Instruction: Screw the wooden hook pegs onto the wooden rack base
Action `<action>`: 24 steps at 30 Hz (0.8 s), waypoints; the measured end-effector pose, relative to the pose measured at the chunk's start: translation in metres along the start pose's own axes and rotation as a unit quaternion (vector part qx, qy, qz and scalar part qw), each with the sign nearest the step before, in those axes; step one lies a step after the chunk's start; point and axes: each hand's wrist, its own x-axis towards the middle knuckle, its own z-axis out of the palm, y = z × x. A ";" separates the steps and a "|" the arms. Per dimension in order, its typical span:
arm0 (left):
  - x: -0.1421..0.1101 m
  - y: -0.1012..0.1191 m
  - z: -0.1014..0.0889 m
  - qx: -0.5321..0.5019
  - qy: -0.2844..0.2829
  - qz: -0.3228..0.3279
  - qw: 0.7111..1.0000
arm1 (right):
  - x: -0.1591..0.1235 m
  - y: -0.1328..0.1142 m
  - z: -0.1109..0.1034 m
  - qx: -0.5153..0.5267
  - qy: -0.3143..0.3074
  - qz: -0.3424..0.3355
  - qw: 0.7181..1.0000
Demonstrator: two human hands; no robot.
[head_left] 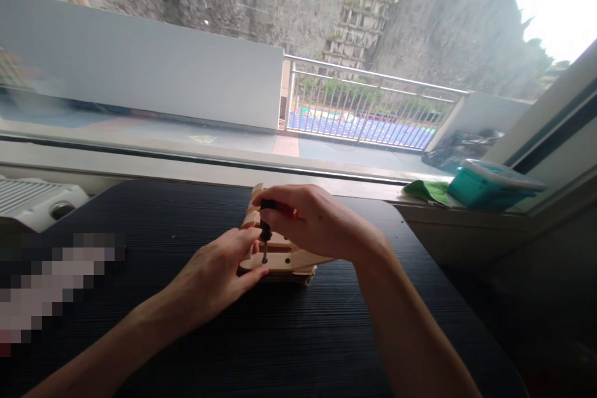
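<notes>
A small wooden assembly (280, 261) of pale slats lies on the dark table, with dark round holes along its near strip. My right hand (310, 217) is closed around the black handle of a screwdriver (265, 231), held upright. The metal shaft points down, and its tip meets a hole near the left end of the near strip. My left hand (228, 264) grips the left end of the wooden assembly, its thumb and fingers on either side of the screwdriver's shaft. Part of the assembly is hidden behind my right hand.
The black wood-grain table (209, 342) reaches to the window sill. At the right on the sill are a teal lidded box (489, 186) and a green cloth (426, 191). A white ribbed appliance (40, 202) stands at the left. Beyond the glass is a railing (364, 106).
</notes>
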 end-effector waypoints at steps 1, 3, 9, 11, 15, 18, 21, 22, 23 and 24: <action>0.000 0.000 0.000 0.000 -0.001 0.001 1.000 | 0.000 0.000 -0.001 0.005 -0.003 -0.003 1.000; 0.000 -0.001 0.000 0.001 0.002 0.007 1.000 | 0.000 0.001 -0.001 0.011 -0.007 -0.006 1.000; 0.000 -0.003 0.001 0.009 -0.007 0.012 1.000 | -0.001 0.003 0.000 0.008 0.011 0.003 1.000; 0.000 -0.003 0.001 0.013 -0.007 0.014 1.000 | -0.001 0.004 0.001 0.004 0.021 0.002 1.000; 0.001 -0.004 0.001 0.016 -0.008 0.017 1.000 | 0.000 0.005 0.003 -0.013 0.049 -0.001 0.999; 0.000 -0.004 0.001 0.016 0.000 0.016 1.000 | -0.001 0.006 0.003 -0.005 0.037 -0.013 0.999; 0.000 -0.004 0.001 0.015 0.012 0.015 1.000 | -0.002 0.005 0.002 0.010 0.005 -0.026 1.000; 0.000 -0.004 0.001 0.014 0.012 0.014 1.000 | -0.002 0.005 0.002 0.013 0.002 -0.029 1.000; 0.000 -0.004 0.001 0.012 0.011 0.014 1.000 | -0.002 0.004 0.001 0.014 0.002 -0.030 0.999; 0.001 -0.003 0.001 0.010 0.009 0.013 1.000 | -0.002 0.004 0.001 0.013 0.002 -0.031 0.999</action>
